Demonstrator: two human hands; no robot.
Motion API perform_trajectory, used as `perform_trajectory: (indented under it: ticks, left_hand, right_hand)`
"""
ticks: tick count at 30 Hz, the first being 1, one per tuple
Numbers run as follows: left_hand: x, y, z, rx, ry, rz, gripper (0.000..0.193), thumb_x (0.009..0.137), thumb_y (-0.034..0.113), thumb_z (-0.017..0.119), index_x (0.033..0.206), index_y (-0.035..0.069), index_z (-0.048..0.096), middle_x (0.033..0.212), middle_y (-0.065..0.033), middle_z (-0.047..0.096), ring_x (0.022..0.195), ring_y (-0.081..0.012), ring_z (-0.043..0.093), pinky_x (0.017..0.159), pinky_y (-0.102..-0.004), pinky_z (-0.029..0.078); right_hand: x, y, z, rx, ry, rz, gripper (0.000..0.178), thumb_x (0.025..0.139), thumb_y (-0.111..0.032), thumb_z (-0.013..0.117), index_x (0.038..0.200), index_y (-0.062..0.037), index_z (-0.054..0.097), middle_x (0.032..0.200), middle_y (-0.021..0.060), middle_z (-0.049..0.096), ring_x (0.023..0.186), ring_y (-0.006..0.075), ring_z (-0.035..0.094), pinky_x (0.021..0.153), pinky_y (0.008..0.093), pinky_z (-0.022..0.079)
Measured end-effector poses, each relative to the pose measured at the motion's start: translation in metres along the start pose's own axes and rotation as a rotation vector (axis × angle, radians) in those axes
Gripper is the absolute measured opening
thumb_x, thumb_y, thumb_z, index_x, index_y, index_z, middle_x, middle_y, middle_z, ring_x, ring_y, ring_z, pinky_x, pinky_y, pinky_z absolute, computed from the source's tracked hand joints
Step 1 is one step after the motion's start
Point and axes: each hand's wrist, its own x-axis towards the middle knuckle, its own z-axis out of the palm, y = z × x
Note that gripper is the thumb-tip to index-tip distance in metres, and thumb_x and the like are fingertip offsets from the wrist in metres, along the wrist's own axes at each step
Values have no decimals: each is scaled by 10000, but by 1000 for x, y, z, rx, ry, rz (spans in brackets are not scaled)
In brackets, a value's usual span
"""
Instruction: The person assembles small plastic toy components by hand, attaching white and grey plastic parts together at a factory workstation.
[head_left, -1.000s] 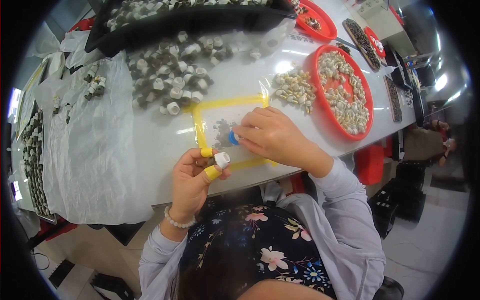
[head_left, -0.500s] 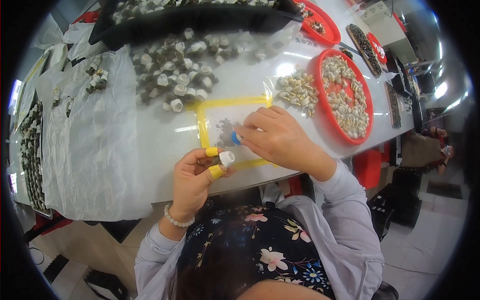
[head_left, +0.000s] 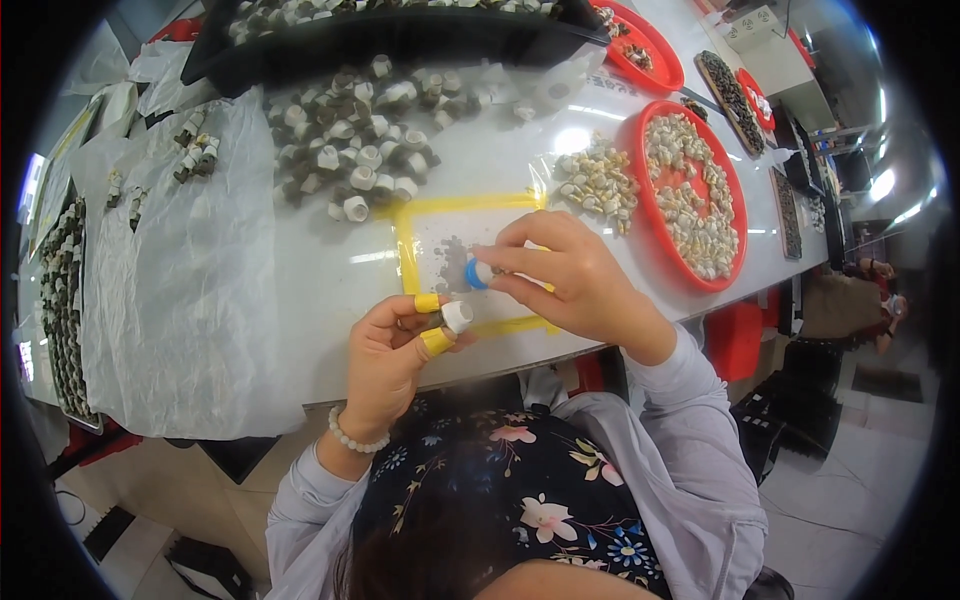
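My left hand (head_left: 385,345), with yellow covers on thumb and forefinger, pinches a small white and dark cup-shaped piece (head_left: 457,317) with its hollow end up. Beyond it and to the right, my right hand (head_left: 575,275) has its fingertips closed at a small round blue-rimmed, whitish thing (head_left: 473,274). What sits between those fingertips is too small to make out. Under the hands lies a clear sheet edged with yellow tape (head_left: 405,250), with grey smudges on it near the blue rim.
A pile of similar white and dark pieces (head_left: 365,155) lies beyond my hands, before a black bin (head_left: 400,40). To the right, small cream-coloured pieces (head_left: 600,185) sit beside a red round tray (head_left: 738,220) holding more. White plastic sheeting (head_left: 180,300) covers the left side.
My right hand has turned and its fingers have shifted a little, showing more of the blue-rimmed thing. My left hand stays nearly still with its piece.
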Motion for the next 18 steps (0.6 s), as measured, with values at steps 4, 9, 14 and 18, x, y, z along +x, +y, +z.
perform_trajectory:
  ticks: [4,9,14,18]
  left_hand:
    - [0,0,2,-17,4,13,259,794,-58,598,1044,-33,536,1031,-146,607,926,-231,616,813,-381,537]
    - [1,0,0,-17,-19,22,267,793,-66,596,1050,-31,534,1028,-147,608,932,-224,613,817,-384,537]
    - [0,-3,3,27,44,50,252,803,-2,609,1038,-31,526,948,-179,625,806,-272,644,732,-341,540]
    - [-2,-3,5,82,65,63,224,798,-7,614,1008,-43,546,921,-187,629,776,-277,648,720,-344,543]
  right_hand:
    - [-4,-9,-1,477,-16,214,283,736,-16,664,1018,-38,645,883,86,598,795,206,583,700,287,459]
    - [-6,-12,6,641,-46,261,295,735,-1,661,1028,-39,645,900,91,603,805,197,587,712,272,464]
    - [-9,-11,15,636,-46,266,293,736,1,660,1027,-37,649,892,89,604,796,193,590,690,270,465]
    - [-10,-14,15,598,-63,265,286,731,4,663,1015,-28,651,875,88,606,762,192,596,653,267,465]
